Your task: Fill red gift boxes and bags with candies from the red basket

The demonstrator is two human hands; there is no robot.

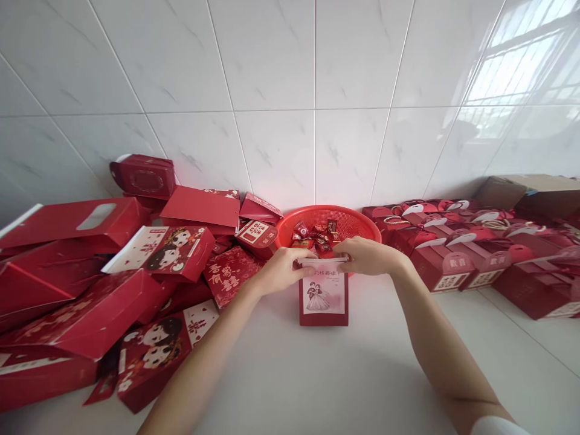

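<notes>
A small red gift box (pixel 324 296) stands upright in front of me, its pale front printed with a couple in wedding dress. My left hand (pixel 287 270) pinches its top left corner. At the top right corner, my right hand (pixel 362 255) grips the same box, thumb toward the front. The box's top edge lies between both hands; its inside is hidden from view. Just behind it sits a red plastic basket (pixel 357 223) with wrapped candies (pixel 319 237) in it, partly covered by my hands.
Many red boxes (pixel 199 208) lie heaped on the left, some with cartoon couples. Rows of closed red boxes with handles (pixel 439 260) stand at right, a brown cardboard box (pixel 502 193) behind them. A white tiled wall (pixel 272 151) rises at the back.
</notes>
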